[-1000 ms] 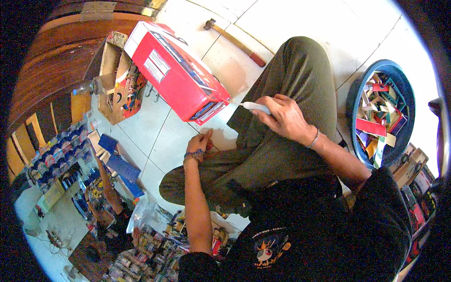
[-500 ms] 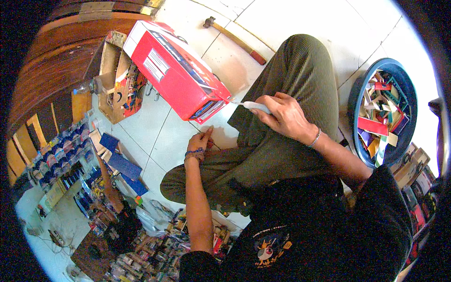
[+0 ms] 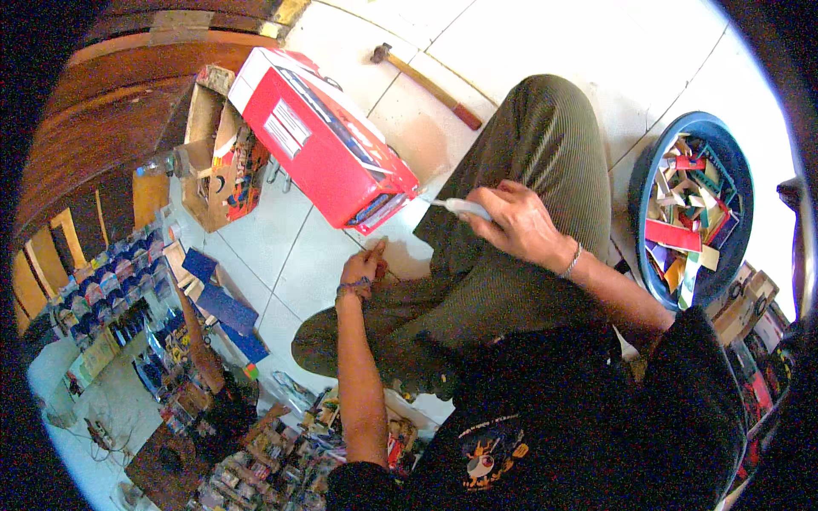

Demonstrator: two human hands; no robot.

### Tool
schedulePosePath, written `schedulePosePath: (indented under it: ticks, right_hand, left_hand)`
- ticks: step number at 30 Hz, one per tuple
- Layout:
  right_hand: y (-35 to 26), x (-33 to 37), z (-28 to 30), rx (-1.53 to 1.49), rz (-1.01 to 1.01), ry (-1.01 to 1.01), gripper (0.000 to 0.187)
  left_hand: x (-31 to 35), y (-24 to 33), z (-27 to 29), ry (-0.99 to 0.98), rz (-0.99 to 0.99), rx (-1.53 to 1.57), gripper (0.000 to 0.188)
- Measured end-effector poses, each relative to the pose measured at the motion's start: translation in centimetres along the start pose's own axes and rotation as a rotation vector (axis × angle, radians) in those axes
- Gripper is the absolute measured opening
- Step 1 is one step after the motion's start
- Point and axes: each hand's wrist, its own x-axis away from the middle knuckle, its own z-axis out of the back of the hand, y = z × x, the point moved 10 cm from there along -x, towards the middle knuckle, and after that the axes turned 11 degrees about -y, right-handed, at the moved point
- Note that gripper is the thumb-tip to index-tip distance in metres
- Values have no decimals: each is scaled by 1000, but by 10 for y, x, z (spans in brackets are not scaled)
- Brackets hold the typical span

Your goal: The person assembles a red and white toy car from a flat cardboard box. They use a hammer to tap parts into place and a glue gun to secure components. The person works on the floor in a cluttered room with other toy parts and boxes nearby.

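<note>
A red and white model vehicle body, shaped like a box bus (image 3: 328, 157), rests on the tiled floor with one end toward me. My right hand (image 3: 517, 223) is closed around the pale handle of a slim tool (image 3: 465, 207). Its thin shaft points left, with the tip at or very near the right corner of the model's near end; whether it touches is hard to tell. My left hand (image 3: 362, 271) lies by my shin just below that end, apart from the model, index finger stretched out and nothing visible in it.
A hammer (image 3: 430, 88) lies beyond my knee. At right stands a blue tub (image 3: 641, 200) of coloured scraps. A wooden box (image 3: 198, 192) sits left of the model, near blue boards (image 3: 227, 308). Another person (image 3: 223, 409) works at lower left among many small items.
The tool's tip has shifted slightly down at the model's corner, and my right hand has moved a little down and right. The view has shifted slightly; the model stays in place.
</note>
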Motion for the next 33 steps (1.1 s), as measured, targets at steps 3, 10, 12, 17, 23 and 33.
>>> schedulePosePath:
  ticks: [3,10,12,17,23,33]
  right_hand:
    - [-1,0,4,-32,1,32,18]
    - [-1,7,15,-60,-34,90,20]
    - [1,9,14,-51,-54,76,21]
    - [-2,5,10,-29,-17,46,22]
    - [-1,1,7,-14,-32,6,21]
    - [1,0,6,-40,-30,23,19]
  left_hand:
    - [-3,-4,-2,-22,5,50,75]
    - [-11,-7,-5,-18,-88,-1,80]
    - [-12,-21,-12,-88,39,44,81]
    - [-2,-4,-1,-6,5,-40,82]
    - [3,5,3,4,-11,-61,82]
    - [-2,-2,-1,-25,48,-33,82]
